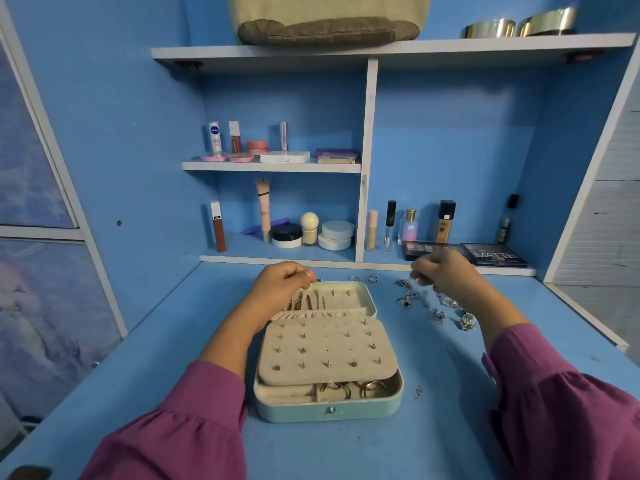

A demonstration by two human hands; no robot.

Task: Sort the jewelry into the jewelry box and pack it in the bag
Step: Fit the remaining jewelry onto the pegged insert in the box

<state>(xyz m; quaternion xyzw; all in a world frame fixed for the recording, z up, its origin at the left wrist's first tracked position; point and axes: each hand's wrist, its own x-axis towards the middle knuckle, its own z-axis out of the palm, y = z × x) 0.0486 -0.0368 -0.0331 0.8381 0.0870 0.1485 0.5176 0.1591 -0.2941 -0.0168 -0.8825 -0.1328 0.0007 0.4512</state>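
The mint jewelry box (329, 355) lies open on the blue bench (450, 427) between her hands. Left hand (284, 282) curls at its raised lid, pinching something small; right hand (440, 271) pinches a thin chain above the loose silver jewelry (436, 306).

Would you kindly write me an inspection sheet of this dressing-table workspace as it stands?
Surface: blue tabletop, scuffed near the right sleeve.
Job's things: jewelry box open, stud panel folded over the base, rings below, chains hanging in the lid; loose silver jewelry lies right of the box; bag on the top shelf.
Clutter: cosmetics on the shelves, palettes at the back.
Grippers: left hand pinches at the lid's top edge; right hand pinches a thin chain above the loose jewelry.
Cables: nothing seen.
Surroundings: blue cabinet walls, two metal bangles up top.
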